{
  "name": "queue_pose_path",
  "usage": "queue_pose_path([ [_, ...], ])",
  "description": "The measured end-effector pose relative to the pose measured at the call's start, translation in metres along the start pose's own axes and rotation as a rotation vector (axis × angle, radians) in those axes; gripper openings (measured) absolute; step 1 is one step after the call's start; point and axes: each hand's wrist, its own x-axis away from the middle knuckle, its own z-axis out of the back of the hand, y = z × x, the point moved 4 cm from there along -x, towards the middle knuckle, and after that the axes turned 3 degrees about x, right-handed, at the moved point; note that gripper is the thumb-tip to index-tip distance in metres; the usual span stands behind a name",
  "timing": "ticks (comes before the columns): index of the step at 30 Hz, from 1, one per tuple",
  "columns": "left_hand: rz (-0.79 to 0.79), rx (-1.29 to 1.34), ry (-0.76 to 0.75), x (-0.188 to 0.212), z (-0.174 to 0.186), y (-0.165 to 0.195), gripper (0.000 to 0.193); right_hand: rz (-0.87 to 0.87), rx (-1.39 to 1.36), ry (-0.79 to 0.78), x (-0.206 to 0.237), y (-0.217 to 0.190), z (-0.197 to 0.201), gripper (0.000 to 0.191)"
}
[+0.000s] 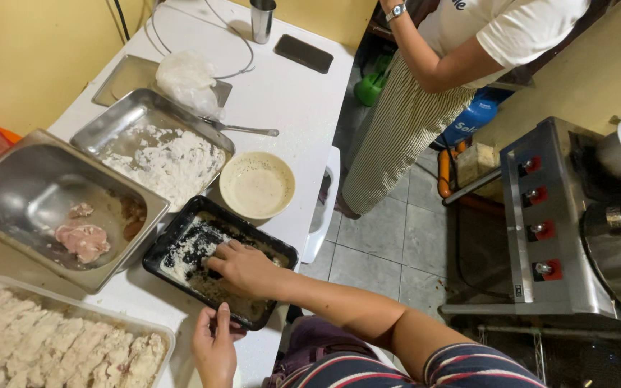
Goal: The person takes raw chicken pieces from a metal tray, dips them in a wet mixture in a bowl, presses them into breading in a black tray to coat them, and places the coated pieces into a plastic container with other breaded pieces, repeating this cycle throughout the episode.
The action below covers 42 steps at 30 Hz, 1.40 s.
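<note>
A black tray (174,237) with breadcrumbs sits at the table's near edge. My right hand (242,267) lies palm down inside it, fingers pressed into the crumbs; whether a piece lies under it I cannot tell. My left hand (213,348) grips the tray's near rim. A deep steel pan (8,194) to the left holds raw pale meat pieces (82,238). In the near left corner, a clear container (159,332) is filled with several breaded pieces (52,345). A steel tray of flour (170,164) and a beige bowl of batter (257,185) stand beyond the black tray.
Another person in a white shirt and striped apron (397,122) stands at the table's far right. A steel stove with red knobs (540,215) and pots is at the right. A phone (303,53), a steel cup (261,20) and a spoon (242,129) lie on the table's far part.
</note>
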Motion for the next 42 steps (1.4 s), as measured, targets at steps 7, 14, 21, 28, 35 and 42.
queue_pose_path([
  [7,0.024,0.042,0.01,-0.003,0.0,-0.005,0.031,-0.065,-0.105,0.077,0.004,-0.004,0.008,0.018],
  [14,0.072,-0.01,0.004,0.0,-0.002,0.0,0.034,-0.051,-0.116,-0.031,0.008,-0.007,0.007,0.039],
  [21,0.03,0.017,-0.003,0.0,-0.001,-0.005,0.033,0.041,0.185,-0.092,0.016,-0.012,0.0,0.046],
  [28,0.0,-0.013,-0.006,0.0,0.0,-0.004,0.034,0.083,0.201,-0.187,0.027,-0.013,-0.01,0.043],
  [35,0.006,-0.008,-0.007,0.003,-0.001,-0.001,0.034,0.095,-0.009,-0.28,0.033,-0.01,-0.019,0.031],
  [42,0.019,-0.045,0.014,0.004,-0.003,0.003,0.034,-0.046,0.115,-0.109,0.03,0.001,-0.017,0.054],
])
